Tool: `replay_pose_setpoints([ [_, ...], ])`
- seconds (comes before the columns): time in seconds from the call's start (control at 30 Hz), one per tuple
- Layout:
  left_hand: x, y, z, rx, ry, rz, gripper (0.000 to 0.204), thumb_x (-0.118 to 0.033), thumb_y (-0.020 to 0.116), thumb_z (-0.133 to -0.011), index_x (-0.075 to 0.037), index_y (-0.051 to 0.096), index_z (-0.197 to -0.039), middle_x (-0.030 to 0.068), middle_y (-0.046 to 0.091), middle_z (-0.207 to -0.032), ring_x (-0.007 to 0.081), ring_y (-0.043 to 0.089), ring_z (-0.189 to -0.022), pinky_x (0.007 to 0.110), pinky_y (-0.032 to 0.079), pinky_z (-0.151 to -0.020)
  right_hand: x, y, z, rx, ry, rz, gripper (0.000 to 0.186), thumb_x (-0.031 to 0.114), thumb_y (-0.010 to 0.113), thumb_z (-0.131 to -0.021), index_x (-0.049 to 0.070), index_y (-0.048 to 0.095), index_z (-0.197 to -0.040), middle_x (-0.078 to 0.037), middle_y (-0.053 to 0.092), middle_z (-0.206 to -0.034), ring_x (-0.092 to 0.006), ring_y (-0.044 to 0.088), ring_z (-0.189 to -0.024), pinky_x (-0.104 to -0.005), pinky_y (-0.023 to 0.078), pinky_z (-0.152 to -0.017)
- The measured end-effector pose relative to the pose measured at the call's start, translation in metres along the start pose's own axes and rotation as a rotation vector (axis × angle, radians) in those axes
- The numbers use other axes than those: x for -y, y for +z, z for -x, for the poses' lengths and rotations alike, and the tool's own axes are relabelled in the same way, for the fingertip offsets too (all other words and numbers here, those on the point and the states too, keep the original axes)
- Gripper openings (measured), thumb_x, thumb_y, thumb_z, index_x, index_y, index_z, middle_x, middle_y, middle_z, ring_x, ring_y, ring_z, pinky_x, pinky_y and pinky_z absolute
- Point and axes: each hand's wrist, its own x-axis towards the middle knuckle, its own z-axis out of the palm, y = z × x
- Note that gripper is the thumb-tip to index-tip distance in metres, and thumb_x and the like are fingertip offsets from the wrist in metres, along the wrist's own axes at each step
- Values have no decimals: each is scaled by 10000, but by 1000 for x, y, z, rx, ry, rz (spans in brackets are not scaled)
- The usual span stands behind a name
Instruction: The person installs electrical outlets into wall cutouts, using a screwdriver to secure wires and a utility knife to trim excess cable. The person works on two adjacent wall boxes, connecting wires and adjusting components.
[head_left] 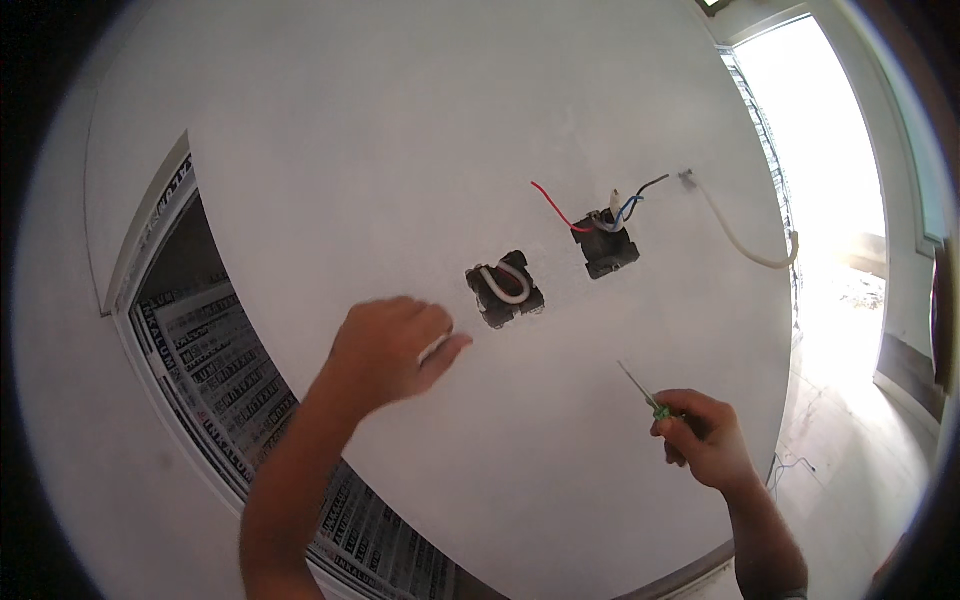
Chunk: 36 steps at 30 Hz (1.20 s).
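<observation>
My right hand (700, 432) is closed around the green handle of a thin screwdriver (640, 386). Its metal shaft points up and left, apart from the wall. My left hand (392, 350) hovers before the white wall, just left of and below the nearer wall box. Its fingers are curled, the thumb stands apart from them, and nothing shows between. In that black square box (491, 308) lies a bent white cable (520, 292). Up and to the right, a second black box (613, 256) has a red wire (550, 200), a blue wire (629, 208) and a black wire (650, 184) sticking out.
A white cable (735, 238) hangs in a loop from a hole in the wall at the right. Beyond it is a bright doorway (825, 130). At the left stands a frame (150, 300) with printed film on its panel. A thin blue wire (790, 466) lies on the floor.
</observation>
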Motion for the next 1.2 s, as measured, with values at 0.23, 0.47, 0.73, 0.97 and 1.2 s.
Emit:
replay_pose_setpoints([
  [0.23,-88,69,38,-186,-590,1118,222,-202,717,-951,9,716,-1020,91,720,-812,129,668,-686,296,537,-615,44,30,-34,-82,-427,325,249,112,661,-947,7,687,-1170,-123,710,-846,-163,669,-731,-344,547,-685],
  [0.47,-140,131,-21,-646,-770,2115,305,-227,645,-1021,23,663,-1194,66,708,-909,124,645,-684,264,497,-563,82,62,-65,-53,-462,591,243,107,643,-933,-13,692,-1139,-199,726,-930,-304,730,-826,-403,565,-751],
  [0.73,-140,142,-36,-928,-817,2306,238,-150,638,-1015,14,658,-1187,54,696,-870,86,583,-580,242,431,-484,86,81,-65,-105,-474,712,265,85,623,-925,-16,691,-1161,-211,734,-973,-310,741,-855,-388,577,-785],
  [0.97,-138,137,-36,-998,-823,2365,234,-126,640,-1008,43,657,-1169,31,662,-861,66,506,-560,225,383,-479,89,92,-69,-102,-492,772,256,74,618,-929,-21,687,-1157,-216,740,-944,-290,754,-831,-369,587,-750],
  [1.2,-138,133,-39,-1014,-886,2364,257,-136,643,-1008,56,658,-1179,13,640,-829,53,480,-528,224,373,-455,100,97,-72,-98,-412,799,233,88,622,-943,-21,690,-1137,-192,728,-826,-232,732,-738,-344,563,-689],
])
